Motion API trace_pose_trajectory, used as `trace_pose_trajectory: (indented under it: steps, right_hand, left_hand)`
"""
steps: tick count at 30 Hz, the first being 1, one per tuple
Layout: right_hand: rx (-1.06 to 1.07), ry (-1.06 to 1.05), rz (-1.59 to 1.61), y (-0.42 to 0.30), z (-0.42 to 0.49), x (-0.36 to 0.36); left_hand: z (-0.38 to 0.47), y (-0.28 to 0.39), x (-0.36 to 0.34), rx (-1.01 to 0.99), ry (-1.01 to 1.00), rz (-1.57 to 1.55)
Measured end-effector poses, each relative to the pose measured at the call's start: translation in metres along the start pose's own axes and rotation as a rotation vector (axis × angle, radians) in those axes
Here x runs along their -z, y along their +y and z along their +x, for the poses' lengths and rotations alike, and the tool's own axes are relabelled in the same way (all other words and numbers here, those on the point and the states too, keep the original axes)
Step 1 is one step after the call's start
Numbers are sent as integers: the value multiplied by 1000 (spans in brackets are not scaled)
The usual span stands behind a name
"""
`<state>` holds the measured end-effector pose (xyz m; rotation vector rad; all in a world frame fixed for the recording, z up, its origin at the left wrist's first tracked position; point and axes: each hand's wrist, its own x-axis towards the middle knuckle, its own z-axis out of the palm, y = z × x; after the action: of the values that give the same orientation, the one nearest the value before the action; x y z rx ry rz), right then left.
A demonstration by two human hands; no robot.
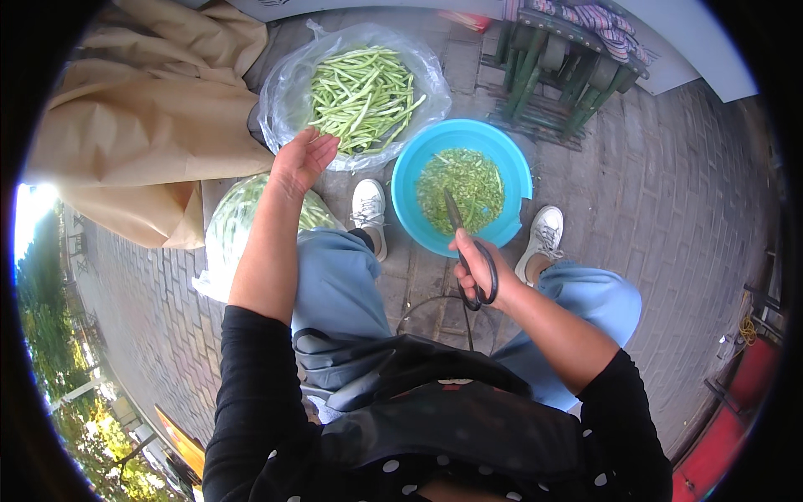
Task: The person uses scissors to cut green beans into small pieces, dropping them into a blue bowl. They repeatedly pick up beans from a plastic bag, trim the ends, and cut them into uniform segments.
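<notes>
My right hand (480,270) grips a pair of dark-handled scissors (453,210), whose blades point down over a blue plastic basin (408,169). Chopped green bean pieces (464,182) lie in the bottom of that basin, and its rim is broken on the right side. My left hand (305,158) is at the near edge of a heap of long green beans (364,94), palm partly turned up and fingers extended. No bean shows clearly in it. The heap rests in an opened clear plastic bag (433,81) on the ground.
A second clear bag of green beans (241,207) stands beside my left leg, under my forearm. Tan cloth (150,138) drapes down at the left. Folded green metal-legged stools (558,75) stand at the upper right. My white shoes (368,204) flank the basin on brick paving (665,207).
</notes>
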<state>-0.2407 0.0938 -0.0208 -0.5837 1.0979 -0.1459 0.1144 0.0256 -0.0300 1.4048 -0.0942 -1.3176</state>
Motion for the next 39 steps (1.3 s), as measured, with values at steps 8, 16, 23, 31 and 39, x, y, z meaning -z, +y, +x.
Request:
trace_pose_trajectory:
  steps: [8,16,23,31,39]
  right_hand:
    - [-74,-3,-63,0,3,-18]
    - [-79,10,-43,-9,17,-29]
    - [-86,52,-13,-8,29,-36]
    - [-164,65,-46,3,37,-38]
    - [-102,133,-8,-20,48,-49]
  left_hand:
    - [16,-19,32,137,53,333]
    - [26,-41,59,26,29,502]
    - [27,-147,170,145,140,603]
    - [57,-104,76,9,52,574]
    - [6,-156,140,76,115,275]
